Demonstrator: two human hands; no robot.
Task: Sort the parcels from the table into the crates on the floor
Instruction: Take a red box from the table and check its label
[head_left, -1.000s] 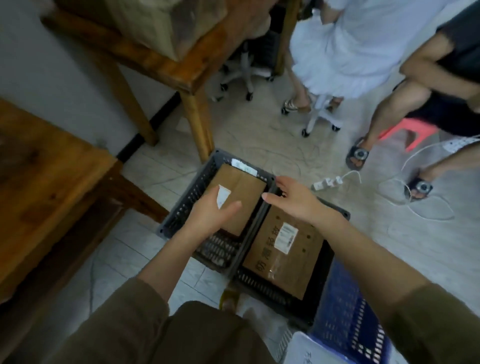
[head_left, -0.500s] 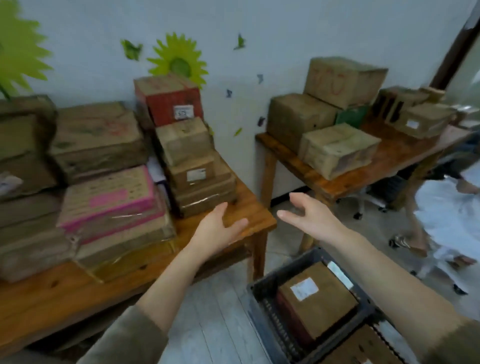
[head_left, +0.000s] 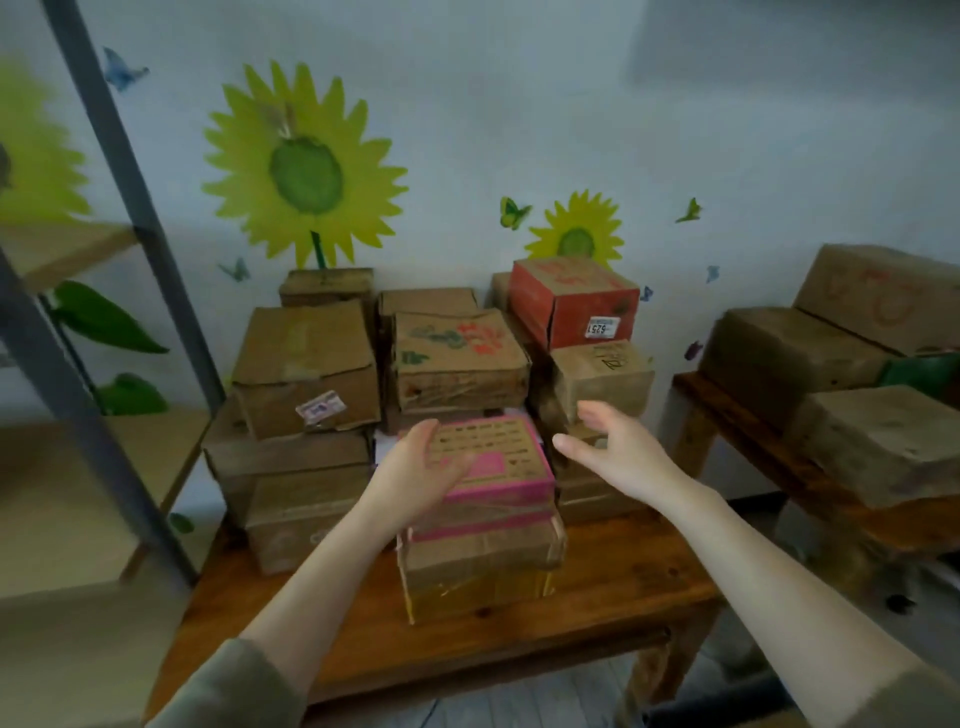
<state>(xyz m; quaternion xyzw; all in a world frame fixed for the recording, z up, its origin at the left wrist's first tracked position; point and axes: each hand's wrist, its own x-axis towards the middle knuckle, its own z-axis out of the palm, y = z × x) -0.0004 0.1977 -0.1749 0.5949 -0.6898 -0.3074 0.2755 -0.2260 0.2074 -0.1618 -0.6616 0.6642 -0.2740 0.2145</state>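
A: What's changing vs half a sec ago?
B: View's swinging up off the crates and is now facing the table (head_left: 597, 571) square on. Both hands are moving in from mid-air to the pink-edged parcel (head_left: 498, 457).
A: Arms?
B: Both forearms are reaching fwd, converging on that parcel.
A: L hand (head_left: 421, 467)?
B: It's lying against the parcel's left edge, fingers straight, thumb resting over the top. Touching, not curling round it.
A: R hand (head_left: 618, 452)?
B: It's hovering just beside the parcel's right side, fingers spread and relaxed, holding nothing.
A: Where's the parcel sitting?
B: On top of a taped brown box (head_left: 483, 566), front-centre of the table, w/ other boxes (head_left: 306, 364) stacked behind.
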